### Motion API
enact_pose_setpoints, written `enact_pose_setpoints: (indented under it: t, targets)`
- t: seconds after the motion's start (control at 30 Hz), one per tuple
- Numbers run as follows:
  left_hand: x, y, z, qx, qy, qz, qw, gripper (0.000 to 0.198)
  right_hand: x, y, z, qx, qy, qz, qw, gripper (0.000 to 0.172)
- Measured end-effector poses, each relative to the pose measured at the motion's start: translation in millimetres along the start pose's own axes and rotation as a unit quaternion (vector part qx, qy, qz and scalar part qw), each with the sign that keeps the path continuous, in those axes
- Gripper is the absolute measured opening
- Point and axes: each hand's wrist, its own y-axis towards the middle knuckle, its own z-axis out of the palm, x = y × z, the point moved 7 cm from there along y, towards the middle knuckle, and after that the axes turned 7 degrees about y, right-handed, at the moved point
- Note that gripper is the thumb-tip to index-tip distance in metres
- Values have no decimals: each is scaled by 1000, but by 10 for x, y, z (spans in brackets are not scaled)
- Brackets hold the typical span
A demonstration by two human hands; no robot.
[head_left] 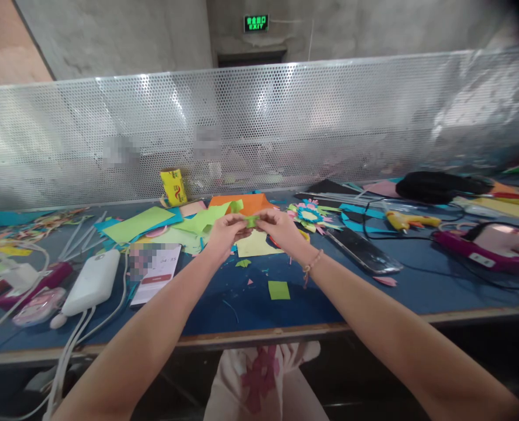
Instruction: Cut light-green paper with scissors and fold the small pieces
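Note:
A small piece of green paper (pixel 253 221) is pinched between my two hands above the blue table (pixel 206 316). My left hand (pixel 227 232) grips its left side with thumb and fingers, and my right hand (pixel 282 230) grips its right side. Part of the piece is hidden by my fingertips. Below them on the table lie a green paper square (pixel 279 290) and a small green scrap (pixel 243 264). Behind my hands are an orange sheet (pixel 224 203), a pale yellow sheet (pixel 257 245) and a crumpled light green sheet (pixel 198 221).
Left are a lit phone (pixel 165 270), a white power bank (pixel 92 282) with cables and a yellow box (pixel 174 187). Right are a paper flower (pixel 309 213), a dark phone (pixel 364 251), a yellow glue gun (pixel 411 221) and a purple power strip (pixel 478 251). A perforated metal screen (pixel 329 117) stands behind.

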Motion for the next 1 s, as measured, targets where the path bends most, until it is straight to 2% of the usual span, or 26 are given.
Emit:
enact_pose_setpoints:
  t: [0.2, 0.4, 0.57, 0.77, 1.0]
  targets:
    - [42, -14, 41, 7, 19, -27, 999, 9, 136, -25, -69, -57, -157, -69, 984, 14]
    - [55, -31, 79, 39, -7, -33, 999, 6, 322, -103, 18, -22, -289, -200, 936, 21]
    - [63, -17, 66, 38, -43, -37, 998, 9, 348, -150, 54, 9, -309, -274, 910, 27]
    - [55, 0, 53, 28, -53, -38, 997, 10, 372, -188, 66, 12, -313, -337, 888, 28]
    - [18, -29, 63, 37, -48, -40, 997, 8, 389, -199, 73, 23, -320, -343, 883, 27]
